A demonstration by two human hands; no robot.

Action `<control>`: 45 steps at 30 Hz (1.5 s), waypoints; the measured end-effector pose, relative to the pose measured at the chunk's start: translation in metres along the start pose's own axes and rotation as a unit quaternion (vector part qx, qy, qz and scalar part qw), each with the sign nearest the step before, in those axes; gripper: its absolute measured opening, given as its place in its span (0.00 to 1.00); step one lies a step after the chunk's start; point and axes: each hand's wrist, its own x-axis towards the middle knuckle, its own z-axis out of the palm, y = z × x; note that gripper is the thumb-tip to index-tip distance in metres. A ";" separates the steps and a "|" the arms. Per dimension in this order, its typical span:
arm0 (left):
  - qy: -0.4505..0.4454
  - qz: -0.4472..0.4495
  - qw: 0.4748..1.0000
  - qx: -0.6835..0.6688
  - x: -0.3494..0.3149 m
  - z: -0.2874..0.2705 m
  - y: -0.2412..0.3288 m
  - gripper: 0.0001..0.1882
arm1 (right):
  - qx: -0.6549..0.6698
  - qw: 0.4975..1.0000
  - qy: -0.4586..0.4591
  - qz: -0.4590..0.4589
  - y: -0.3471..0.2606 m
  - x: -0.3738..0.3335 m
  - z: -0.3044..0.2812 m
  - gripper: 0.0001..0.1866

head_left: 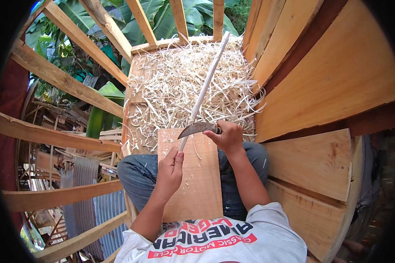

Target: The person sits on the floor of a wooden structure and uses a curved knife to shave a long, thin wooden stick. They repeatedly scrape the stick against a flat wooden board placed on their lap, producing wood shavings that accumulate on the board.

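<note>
My left hand [170, 169] is closed around the lower end of a long, pale wooden stick [210, 74], which slants up and away to the right. In my right hand [228, 136] is the handle of a curved, dark-bladed knife [195, 128]. Its blade lies across the stick just above my left hand, with the tip pointing left. Beneath both hands a flat wooden board [193, 184] rests on my lap, between my bent knees. A few thin curls of wood lie on it.
Beyond the board a heap of pale wood shavings [184, 83] covers the plank floor. Wooden slats [66, 136] form an open railing on the left, with corrugated metal sheets [81, 188] and scrap wood below. A plank wall [333, 65] stands close on the right. Banana leaves [153, 22] are behind the far railing.
</note>
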 end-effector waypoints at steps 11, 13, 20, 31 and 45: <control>-0.022 -0.036 0.999 -0.023 -0.016 0.007 0.001 0.13 | -0.012 0.999 0.034 0.005 0.002 0.001 -0.003 0.39; -0.022 -0.051 0.998 -0.027 -0.017 0.005 0.006 0.13 | 0.002 0.999 0.038 0.014 0.000 0.002 -0.003 0.39; -0.078 -0.078 0.993 -0.051 -0.047 0.020 -0.013 0.14 | 0.130 0.937 0.082 0.314 0.048 0.030 -0.012 0.40; 0.017 -0.094 0.993 -0.073 -0.014 -0.013 -0.012 0.15 | 0.105 0.988 -0.112 -0.004 -0.025 0.002 0.001 0.34; 0.014 -0.058 0.998 -0.018 -0.024 0.014 -0.002 0.12 | -0.010 0.999 0.037 0.014 0.002 0.007 0.008 0.41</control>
